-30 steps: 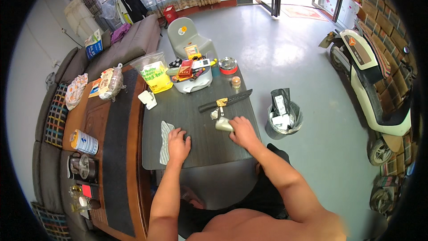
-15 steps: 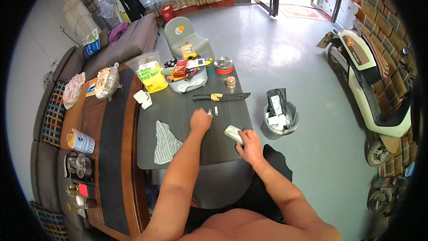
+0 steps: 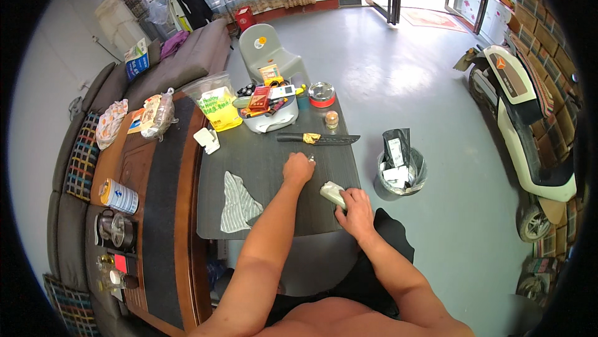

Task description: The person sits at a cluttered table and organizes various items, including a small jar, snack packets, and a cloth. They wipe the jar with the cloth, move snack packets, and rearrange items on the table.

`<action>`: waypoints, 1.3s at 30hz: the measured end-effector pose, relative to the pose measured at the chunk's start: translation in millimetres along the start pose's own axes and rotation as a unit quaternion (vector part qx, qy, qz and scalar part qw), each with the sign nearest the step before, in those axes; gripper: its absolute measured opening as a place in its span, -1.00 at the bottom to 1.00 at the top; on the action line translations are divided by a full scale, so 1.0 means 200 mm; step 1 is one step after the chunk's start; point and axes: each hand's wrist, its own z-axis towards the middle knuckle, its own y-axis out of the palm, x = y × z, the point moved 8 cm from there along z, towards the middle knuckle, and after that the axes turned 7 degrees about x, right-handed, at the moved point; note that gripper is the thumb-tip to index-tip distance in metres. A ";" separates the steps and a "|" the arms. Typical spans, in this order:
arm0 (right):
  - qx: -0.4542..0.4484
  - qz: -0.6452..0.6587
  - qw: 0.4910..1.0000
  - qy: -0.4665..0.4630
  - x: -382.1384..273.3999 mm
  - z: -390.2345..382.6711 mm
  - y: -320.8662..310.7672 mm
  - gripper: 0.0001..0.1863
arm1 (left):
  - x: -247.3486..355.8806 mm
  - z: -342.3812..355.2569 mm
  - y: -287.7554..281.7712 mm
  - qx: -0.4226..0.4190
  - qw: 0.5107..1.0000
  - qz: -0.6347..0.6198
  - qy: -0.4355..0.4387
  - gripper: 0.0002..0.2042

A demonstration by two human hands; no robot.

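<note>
Left hand [image 3: 299, 168] has shifted right, reaching a small pale item [image 3: 311, 158], pinch unclear; right hand [image 3: 357, 210] clasps a pale bundle [image 3: 332, 193] by the tabletop's [image 3: 249, 156] near-right corner; both now engaged

Right fingers [image 3: 351, 195] holding pale object [image 3: 331, 193] — striped cloth [image 3: 236, 207], knife [image 3: 337, 140]

A pale greenish-white, elongated piece [image 3: 333, 194] lies aslant near the right-hand near corner of the dark bench [image 3: 305, 213], far end pointing away and left, near end partly covered by the right hand [image 3: 357, 210]. Farther back and leftward, a small whitish object [image 3: 311, 158] shows at the left hand's [image 3: 298, 168] fingertips, its shape mostly hidden
</note>
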 end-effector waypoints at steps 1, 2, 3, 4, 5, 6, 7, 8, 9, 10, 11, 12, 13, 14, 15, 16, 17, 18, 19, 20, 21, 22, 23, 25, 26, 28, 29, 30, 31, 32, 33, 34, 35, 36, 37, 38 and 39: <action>-0.001 0.002 1.000 0.000 -0.01 0.00 0.00 -0.54 | 0.00 0.00 0.00 -0.010 1.000 0.008 0.012 -0.55; -0.003 0.003 1.000 -0.001 -0.02 0.01 -0.01 -0.54 | -0.01 0.00 0.00 -0.020 0.999 0.016 0.023 -0.55; -0.005 0.005 1.000 -0.001 -0.02 0.01 0.00 -0.54 | -0.02 -0.02 0.00 -0.027 0.999 0.018 0.028 -0.55; -0.004 0.005 1.000 0.000 -0.01 0.01 0.00 -0.54 | -0.02 -0.05 -0.01 -0.034 0.999 0.018 0.036 -0.55; -0.003 0.005 1.000 0.000 0.00 0.00 0.00 -0.54 | -0.01 -0.08 -0.02 -0.042 0.998 0.019 0.045 -0.55; -0.002 0.004 1.000 0.001 0.00 0.00 0.00 -0.55 | -0.02 -0.10 -0.03 -0.033 0.998 0.007 0.050 -0.56; -0.003 0.005 1.000 0.001 0.00 0.00 0.00 -0.55 | -0.05 -0.13 -0.04 -0.024 0.998 -0.004 0.055 -0.56; -0.004 0.005 1.000 0.001 0.00 0.00 0.00 -0.55 | -0.07 -0.15 -0.06 -0.015 0.998 -0.015 0.059 -0.57; -0.004 0.006 1.000 0.002 -0.01 0.01 0.01 -0.55 | -0.12 -0.16 -0.07 -0.021 0.998 -0.047 0.038 -0.56; -0.001 0.005 1.000 0.003 0.00 0.01 0.01 -0.56 | -0.15 -0.18 -0.10 -0.026 0.996 -0.081 0.016 -0.56; 0.002 0.004 1.000 0.004 0.00 0.01 0.01 -0.56 | -0.18 -0.19 -0.12 -0.032 0.993 -0.115 -0.005 -0.55; 0.006 0.003 1.000 0.005 0.00 0.01 0.01 -0.56 | -0.20 -0.19 -0.13 -0.045 0.990 -0.137 0.001 -0.55; 0.009 0.005 1.000 0.004 0.00 0.01 0.01 -0.56 | -0.24 -0.19 -0.14 -0.056 0.986 -0.158 0.005 -0.55; 0.013 0.007 1.000 0.003 -0.01 0.02 0.02 -0.56 | -0.26 -0.19 -0.15 -0.067 0.981 -0.179 0.009 -0.56; 0.016 0.009 1.000 0.002 -0.01 0.02 0.02 -0.56 | -0.31 -0.21 -0.13 -0.093 0.967 -0.234 -0.038 -0.58; 0.016 0.005 1.000 0.003 -0.01 0.02 0.03 -0.56 | -0.32 -0.23 -0.12 -0.120 0.947 -0.287 -0.083 -0.60; 0.016 0.001 1.000 0.003 0.00 0.02 0.03 -0.55 | -0.33 -0.26 -0.11 -0.147 0.921 -0.339 -0.126 -0.63; 0.016 -0.003 1.000 0.004 0.00 0.01 0.03 -0.55 | -0.32 -0.27 -0.11 -0.153 0.909 -0.365 -0.130 -0.65; 0.020 0.001 1.000 0.006 -0.01 0.02 0.02 -0.54 | -0.32 -0.29 -0.12 -0.158 0.896 -0.391 -0.136 -0.68; 0.023 0.004 1.000 0.009 -0.03 0.03 0.01 -0.53 | -0.32 -0.31 -0.12 -0.163 0.883 -0.417 -0.142 -0.70; 0.027 0.008 1.000 0.011 -0.05 0.04 -0.01 -0.53 | -0.33 -0.32 -0.13 -0.163 0.883 -0.417 -0.139 -0.71; 0.046 0.004 0.999 0.002 -0.07 0.05 -0.04 -0.52 | -0.31 -0.34 -0.15 -0.164 0.883 -0.419 -0.135 -0.71; 0.066 0.000 0.998 -0.006 -0.09 0.05 -0.07 -0.51 | -0.29 -0.35 -0.16 -0.166 0.882 -0.420 -0.131 -0.72; 0.093 0.017 0.995 -0.011 -0.11 0.05 -0.09 -0.49 | -0.24 -0.38 -0.19 -0.166 0.880 -0.429 -0.119 -0.73; 0.100 0.037 0.994 -0.008 -0.12 0.05 -0.09 -0.48 | -0.21 -0.39 -0.21 -0.167 0.878 -0.433 -0.112 -0.74; 0.082 0.136 0.987 0.022 -0.11 0.04 -0.06 -0.48 | -0.12 -0.44 -0.26 -0.172 0.879 -0.437 -0.078 -0.75; 0.072 0.241 0.963 0.100 -0.06 0.03 -0.02 -0.50 | -0.06 -0.47 -0.28 -0.177 0.879 -0.438 -0.060 -0.75; 0.061 0.342 0.921 0.176 -0.02 0.01 0.05 -0.52 | -0.01 -0.49 -0.28 -0.191 0.889 -0.415 -0.036 -0.73; 0.047 0.440 0.862 0.247 -0.02 -0.01 0.13 -0.53 | 0.04 -0.53 -0.29 -0.178 0.897 -0.405 0.001 -0.72; 0.039 0.564 0.753 0.336 -0.07 0.01 0.18 -0.57 | 0.08 -0.57 -0.29 -0.164 0.903 -0.395 0.036 -0.71; 0.023 0.607 0.692 0.390 -0.07 0.01 0.22 -0.57 | 0.12 -0.60 -0.30 -0.150 0.908 -0.384 0.071 -0.69; 0.007 0.644 0.626 0.440 -0.07 -0.01 0.26 -0.58 | 0.15 -0.63 -0.32 -0.152 0.927 -0.333 0.080 -0.69; -0.005 0.675 0.555 0.487 -0.07 -0.02 0.30 -0.59 | 0.18 -0.63 -0.36 -0.135 0.931 -0.326 0.091 -0.71; 0.034 0.650 0.532 0.541 -0.03 -0.05 0.32 -0.68 | 0.20 -0.62 -0.40 -0.119 0.935 -0.319 0.103 -0.73; 0.032 0.647 0.543 0.534 -0.02 -0.05 0.31 -0.73 | 0.22 -0.60 -0.45 -0.101 0.938 -0.311 0.112 -0.75; 0.029 0.644 0.554 0.527 0.00 -0.05 0.30 -0.77 | 0.20 -0.56 -0.53 -0.039 0.946 -0.292 0.132 -0.79; 0.026 0.640 0.565 0.520 0.03 -0.06 0.29 -0.79 | 0.14 -0.49 -0.56 -0.017 0.949 -0.297 0.106 -0.80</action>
